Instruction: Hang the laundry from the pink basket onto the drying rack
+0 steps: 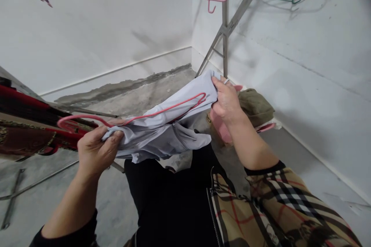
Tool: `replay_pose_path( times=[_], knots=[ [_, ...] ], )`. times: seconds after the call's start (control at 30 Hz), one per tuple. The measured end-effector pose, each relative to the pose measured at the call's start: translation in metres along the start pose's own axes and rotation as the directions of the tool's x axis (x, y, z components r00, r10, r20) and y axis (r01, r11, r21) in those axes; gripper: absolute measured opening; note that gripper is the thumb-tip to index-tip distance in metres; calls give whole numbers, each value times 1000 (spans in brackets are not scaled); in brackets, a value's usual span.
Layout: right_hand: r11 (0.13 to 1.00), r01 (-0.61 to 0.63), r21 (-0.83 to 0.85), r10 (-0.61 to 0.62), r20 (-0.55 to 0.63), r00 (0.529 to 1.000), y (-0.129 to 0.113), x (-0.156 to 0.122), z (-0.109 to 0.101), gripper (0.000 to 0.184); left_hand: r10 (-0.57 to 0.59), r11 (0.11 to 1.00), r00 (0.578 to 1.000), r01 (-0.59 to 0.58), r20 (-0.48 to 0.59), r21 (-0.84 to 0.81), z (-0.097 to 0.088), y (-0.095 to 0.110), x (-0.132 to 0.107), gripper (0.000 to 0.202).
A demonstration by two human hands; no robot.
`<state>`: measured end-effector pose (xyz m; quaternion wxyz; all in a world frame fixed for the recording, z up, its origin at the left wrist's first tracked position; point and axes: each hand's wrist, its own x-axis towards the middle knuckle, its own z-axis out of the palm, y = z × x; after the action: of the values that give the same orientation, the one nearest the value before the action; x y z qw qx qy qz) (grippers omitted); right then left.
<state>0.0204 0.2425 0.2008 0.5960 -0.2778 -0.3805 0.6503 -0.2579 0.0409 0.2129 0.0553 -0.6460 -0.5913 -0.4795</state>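
So the pink hanger [130, 117] lies roughly level, long axis left-right; left hand [97, 150] clenched around grey shirt [162, 131] and hanger end; right hand [227, 102] pinching the shirt's other edge.

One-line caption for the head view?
Both hands, left and right, grip a pale garment on a pink hanger.

You won't find any readable writing here: the small tag [208, 119] on the pink item behind the pale garment [162, 131] is too blurred, and nothing else carries letters, numbers or signs
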Motion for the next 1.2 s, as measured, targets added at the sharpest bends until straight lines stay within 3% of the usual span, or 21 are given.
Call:
replay_pose_path(
  times=[0.13, 0.3, 0.47, 0.73, 0.97, 1.2],
  knots=[
    [998, -45, -34, 46, 44, 998, 0, -3, 2, 36, -131, 989, 984, 139, -121, 53, -6, -6, -6, 12],
    [998, -34, -44, 36, 46, 998, 1, -2, 3, 38, -213, 977, 976, 213, -50, 1, -5, -12, -11, 9],
    [997, -71, -41, 74, 58, 996, 0, -2, 4, 41, -232, 971, 968, 225, -97, -83, -2, -14, -11, 13],
    [993, -119, 22, 119, 11, 993, -4, -5, 8, 36, -303, 953, 950, 300, -79, -47, -2, -9, -9, 14],
    [994, -111, 17, 112, -17, 994, -6, -7, 10, 27, -283, 958, 958, 285, -56, 41, -3, -13, -12, 13],
    [994, -105, 39, 106, -15, 994, -7, -5, 11, 29, -127, 984, 992, 123, 23, 126, -5, -6, -7, 18]
  ],
)
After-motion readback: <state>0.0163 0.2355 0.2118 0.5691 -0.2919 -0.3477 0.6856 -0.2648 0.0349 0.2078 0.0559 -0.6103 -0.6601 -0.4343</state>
